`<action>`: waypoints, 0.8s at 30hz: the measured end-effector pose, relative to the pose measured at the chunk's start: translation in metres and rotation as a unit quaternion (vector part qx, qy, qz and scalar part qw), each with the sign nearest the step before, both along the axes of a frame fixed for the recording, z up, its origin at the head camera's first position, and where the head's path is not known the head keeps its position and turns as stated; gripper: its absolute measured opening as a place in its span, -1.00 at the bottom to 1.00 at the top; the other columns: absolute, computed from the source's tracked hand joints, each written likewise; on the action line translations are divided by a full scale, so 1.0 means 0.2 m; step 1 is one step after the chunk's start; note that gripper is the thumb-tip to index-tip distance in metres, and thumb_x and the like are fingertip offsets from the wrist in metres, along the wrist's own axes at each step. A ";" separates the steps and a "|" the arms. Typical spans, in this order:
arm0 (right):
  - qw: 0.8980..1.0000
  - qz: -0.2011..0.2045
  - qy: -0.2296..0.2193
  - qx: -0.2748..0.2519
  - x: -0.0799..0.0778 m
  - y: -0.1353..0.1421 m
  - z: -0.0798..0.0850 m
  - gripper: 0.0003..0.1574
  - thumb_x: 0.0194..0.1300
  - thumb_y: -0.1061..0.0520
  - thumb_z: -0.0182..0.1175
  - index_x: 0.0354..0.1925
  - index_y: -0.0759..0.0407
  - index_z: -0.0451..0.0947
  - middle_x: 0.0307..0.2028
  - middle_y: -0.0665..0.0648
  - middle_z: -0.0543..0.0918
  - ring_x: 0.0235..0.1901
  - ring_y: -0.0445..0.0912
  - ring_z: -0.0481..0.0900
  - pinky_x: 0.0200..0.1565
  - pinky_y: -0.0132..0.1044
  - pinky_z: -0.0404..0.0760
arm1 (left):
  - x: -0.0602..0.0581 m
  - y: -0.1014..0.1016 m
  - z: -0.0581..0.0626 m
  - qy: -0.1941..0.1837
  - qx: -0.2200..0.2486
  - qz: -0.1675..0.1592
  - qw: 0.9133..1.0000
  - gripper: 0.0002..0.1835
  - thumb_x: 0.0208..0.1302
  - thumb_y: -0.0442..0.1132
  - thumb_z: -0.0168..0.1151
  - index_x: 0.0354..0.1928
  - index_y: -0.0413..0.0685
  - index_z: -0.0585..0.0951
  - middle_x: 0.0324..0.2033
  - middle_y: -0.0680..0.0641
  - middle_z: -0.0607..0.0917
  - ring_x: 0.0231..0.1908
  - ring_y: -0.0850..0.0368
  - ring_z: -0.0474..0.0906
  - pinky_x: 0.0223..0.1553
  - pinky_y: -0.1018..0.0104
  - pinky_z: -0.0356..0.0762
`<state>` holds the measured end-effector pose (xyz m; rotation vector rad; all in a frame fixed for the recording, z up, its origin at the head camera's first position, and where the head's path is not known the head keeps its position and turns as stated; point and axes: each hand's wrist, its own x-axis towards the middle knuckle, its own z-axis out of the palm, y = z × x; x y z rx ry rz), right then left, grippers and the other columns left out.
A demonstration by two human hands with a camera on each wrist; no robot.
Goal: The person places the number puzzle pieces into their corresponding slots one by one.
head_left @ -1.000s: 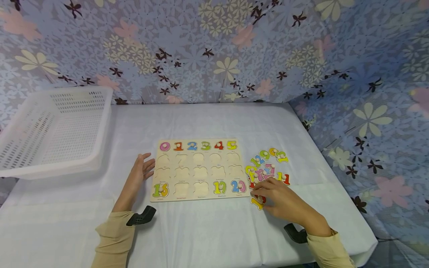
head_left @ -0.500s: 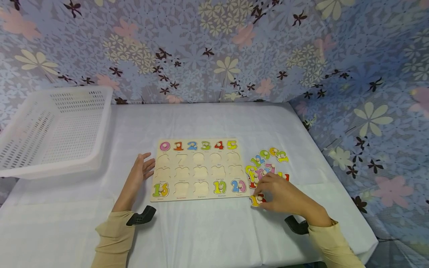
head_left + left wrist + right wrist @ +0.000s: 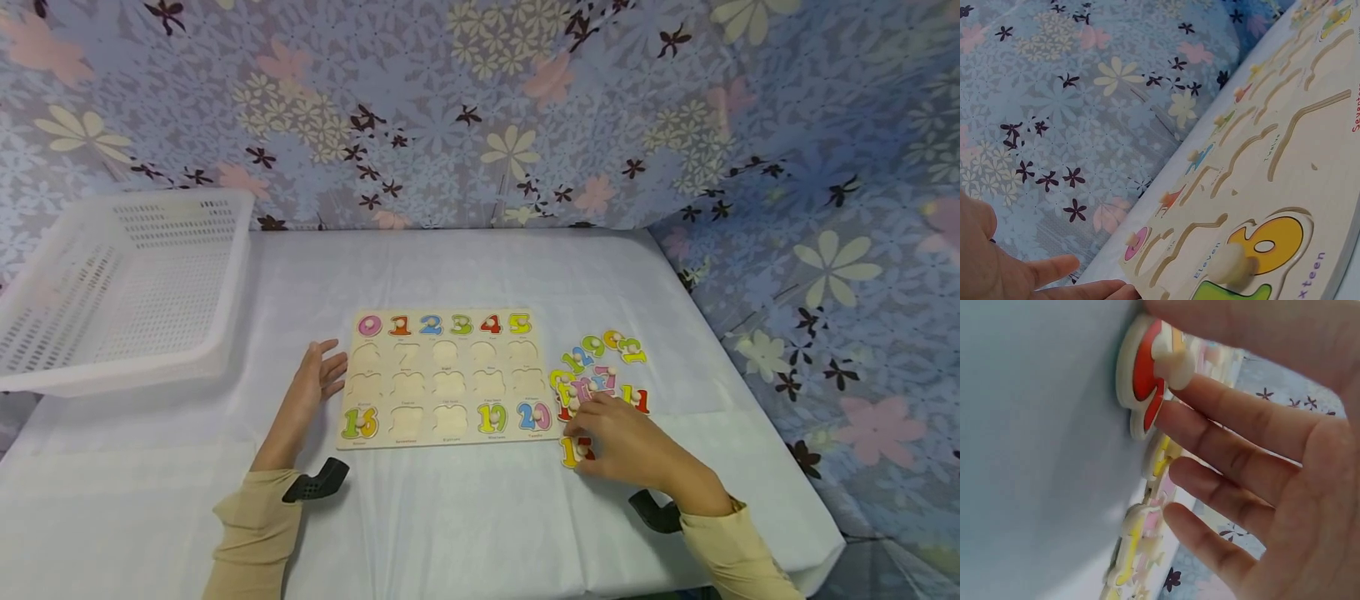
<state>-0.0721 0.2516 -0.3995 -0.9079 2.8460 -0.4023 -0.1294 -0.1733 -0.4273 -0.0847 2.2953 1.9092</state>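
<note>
A wooden number puzzle board [image 3: 427, 375] lies flat on the table, with 0 to 5, 16, 19 and 20 in their recesses. My left hand [image 3: 318, 375] rests beside its left edge, fingers extended and holding nothing; in the left wrist view the fingers [image 3: 1054, 269] lie near the board's corner. At the board's lower right corner, my right hand [image 3: 626, 437] holds a number puzzle piece [image 3: 570, 452] with a yellow 1 and a red digit between thumb and fingers. The right wrist view shows the fingertips close against that piece [image 3: 1144, 369] and its round knob.
A loose pile of number puzzle pieces [image 3: 592, 354] lies right of the board, partly covered by the right hand. A white plastic basket [image 3: 232, 308] stands at the back left. Floral cloth [image 3: 420, 125] hangs behind and to the right of the white-covered table [image 3: 465, 517].
The yellow-and-red number piece has turned from slanted to nearly straight, with my right hand shifting slightly around it. My left hand and the board have stayed in place.
</note>
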 end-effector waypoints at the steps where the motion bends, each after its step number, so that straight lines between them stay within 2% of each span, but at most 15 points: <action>1: 1.000 0.005 -0.005 -0.004 0.00 0.00 0.01 -0.60 -0.10 -0.01 0.55 -0.26 0.02 0.65 -0.29 -0.14 0.56 0.05 0.03 0.50 0.29 0.09 0.27 | 0.00 0.00 -0.01 0.002 0.001 0.000 1.000 0.00 0.31 0.49 -0.51 0.48 -0.19 0.01 0.39 -0.38 0.18 0.37 -0.21 0.15 0.31 0.01 0.24; 4: 0.999 0.016 -0.016 -0.032 -0.04 0.01 0.05 -0.61 -0.06 0.03 0.54 -0.22 0.00 0.66 -0.30 -0.17 0.54 -0.07 -0.04 0.51 0.17 0.01 0.41 | -0.01 0.00 -0.03 0.005 0.000 0.001 1.000 0.01 0.30 0.50 -0.49 0.48 -0.19 0.02 0.38 -0.37 0.19 0.36 -0.21 0.16 0.30 0.01 0.25; 7: 0.998 0.008 0.003 -0.069 -0.13 -0.01 0.08 -0.60 -0.04 0.08 0.53 -0.18 0.02 0.66 -0.30 -0.16 0.53 -0.18 -0.09 0.45 -0.05 -0.10 0.48 | -0.01 0.00 -0.02 0.006 0.003 -0.002 1.000 -0.02 0.34 0.46 -0.50 0.48 -0.21 0.02 0.38 -0.40 0.18 0.36 -0.24 0.14 0.30 0.01 0.26; 9: 0.996 -0.001 0.018 -0.087 -0.20 -0.05 0.08 -0.60 -0.01 0.09 0.53 -0.16 0.06 0.67 -0.30 -0.11 0.55 -0.19 -0.04 0.45 -0.09 -0.12 0.48 | 0.00 0.00 0.00 0.003 0.003 -0.002 1.000 -0.04 0.36 0.44 -0.52 0.48 -0.22 0.01 0.38 -0.41 0.16 0.37 -0.25 0.13 0.31 0.02 0.25; 10: 0.996 -0.006 0.026 -0.087 -0.24 -0.08 0.07 -0.59 -0.01 0.08 0.53 -0.15 0.08 0.67 -0.29 -0.09 0.56 -0.19 -0.04 0.44 -0.16 -0.15 0.48 | 0.00 0.00 0.01 0.001 0.002 -0.002 1.000 -0.05 0.37 0.42 -0.53 0.48 -0.23 0.00 0.38 -0.41 0.16 0.37 -0.25 0.13 0.31 0.02 0.25; 15: 0.999 -0.011 0.025 -0.047 -0.39 -0.18 0.01 -0.59 0.03 0.04 0.51 -0.15 0.14 0.68 -0.27 -0.01 0.59 -0.23 -0.06 0.41 -0.18 -0.19 0.47 | 0.01 0.01 0.03 -0.007 -0.002 -0.003 1.000 -0.05 0.37 0.42 -0.54 0.48 -0.24 0.00 0.38 -0.42 0.15 0.37 -0.25 0.13 0.30 0.03 0.26; 18: 0.999 -0.016 0.016 -0.022 -0.42 -0.21 -0.02 -0.61 0.03 0.06 0.50 -0.14 0.12 0.69 -0.24 -0.01 0.60 -0.21 -0.07 0.41 -0.15 -0.16 0.46 | 0.01 0.01 0.02 -0.006 -0.002 -0.001 1.000 -0.08 0.40 0.39 -0.53 0.47 -0.23 0.02 0.38 -0.41 0.17 0.36 -0.24 0.15 0.30 0.04 0.28; 22: 1.000 -0.015 0.017 -0.018 -0.43 -0.23 -0.02 -0.63 0.05 0.07 0.48 -0.13 0.10 0.71 -0.21 0.00 0.62 -0.16 -0.03 0.44 -0.12 -0.08 0.44 | 0.01 0.01 0.04 -0.015 0.005 0.003 1.000 -0.16 0.45 0.32 -0.54 0.49 -0.20 -0.01 0.40 -0.37 0.15 0.38 -0.18 0.13 0.33 0.03 0.21; 24: 1.000 -0.013 0.020 -0.017 -0.44 -0.24 -0.02 -0.62 0.05 0.06 0.48 -0.11 0.09 0.71 -0.19 0.00 0.63 -0.14 -0.01 0.45 -0.11 -0.06 0.44 | 0.00 0.01 0.04 -0.016 0.009 0.002 1.000 -0.14 0.43 0.35 -0.54 0.49 -0.19 -0.02 0.41 -0.36 0.14 0.39 -0.16 0.11 0.34 0.01 0.18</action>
